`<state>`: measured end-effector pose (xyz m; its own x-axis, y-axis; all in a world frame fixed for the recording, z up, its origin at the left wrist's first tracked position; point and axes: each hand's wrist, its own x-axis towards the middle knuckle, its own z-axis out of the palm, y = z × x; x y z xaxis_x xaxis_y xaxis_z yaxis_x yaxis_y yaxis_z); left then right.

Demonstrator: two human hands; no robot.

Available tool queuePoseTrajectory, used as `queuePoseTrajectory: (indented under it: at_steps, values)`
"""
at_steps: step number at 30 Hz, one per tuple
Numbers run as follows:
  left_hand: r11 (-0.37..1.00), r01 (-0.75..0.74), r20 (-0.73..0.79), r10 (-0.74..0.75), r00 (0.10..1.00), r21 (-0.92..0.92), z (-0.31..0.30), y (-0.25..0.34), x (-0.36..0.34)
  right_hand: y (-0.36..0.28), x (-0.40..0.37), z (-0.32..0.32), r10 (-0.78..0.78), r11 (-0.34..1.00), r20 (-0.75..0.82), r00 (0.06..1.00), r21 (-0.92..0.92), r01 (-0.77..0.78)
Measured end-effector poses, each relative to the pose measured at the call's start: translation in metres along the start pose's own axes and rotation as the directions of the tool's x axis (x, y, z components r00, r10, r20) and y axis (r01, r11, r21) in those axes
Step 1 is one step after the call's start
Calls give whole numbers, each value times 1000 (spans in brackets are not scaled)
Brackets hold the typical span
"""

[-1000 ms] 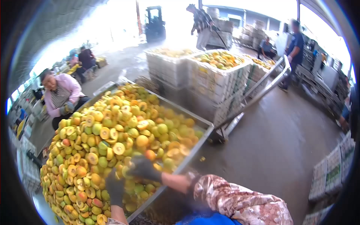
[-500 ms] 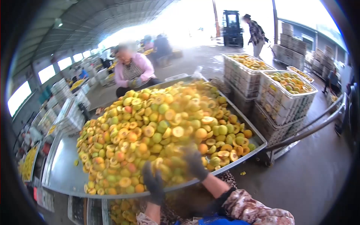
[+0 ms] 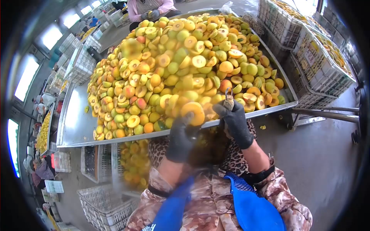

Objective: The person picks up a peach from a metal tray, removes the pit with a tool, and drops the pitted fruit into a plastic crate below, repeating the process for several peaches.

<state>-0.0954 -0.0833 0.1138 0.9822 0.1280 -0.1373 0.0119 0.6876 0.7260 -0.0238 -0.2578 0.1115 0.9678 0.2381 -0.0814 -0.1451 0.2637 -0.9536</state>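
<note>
1. Here, the left hand wears a black glove. Its fingers are curled around a fruit half and grip it.
2. The fruit half is yellow and orange. It is up in the air, just over the near edge of the bench, touching only the glove.
3. The right hand wears a black glove too. It is closed tight in a fist around a small tool.
4. The tool sticks up out of the fist. It has a little metal loop at its top. It is just beside the fruit half, over the same near edge of the bench.
5. The two hands are close together but do not touch.
6. A big pile of cut fruit, yellow, green and orange, lies on the bench. It covers most of the bench top.
7. The left end of the bench is bare, shiny metal.
8. Under the bench stands a crate with more fruit in it.
9. To the right of the bench stand stacked white boxes, full of fruit.
10. At the far end of the bench sits a person in a pink top.
</note>
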Motion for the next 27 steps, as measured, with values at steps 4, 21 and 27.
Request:
queuePoseTrajectory:
  at_steps: [4,21,27]
  values:
    - [958,51,62,-35,997,-283,-11,4,-3,10,-33,4,60,993,77,995,-107,-51]
    - [995,39,-76,-32,997,88,-21,-16,-9,41,-68,8,237,965,310,921,-187,-186]
    - [1000,17,-78,-17,997,6,-13,-18,-20,45,-77,7,169,929,317,933,-366,-44]
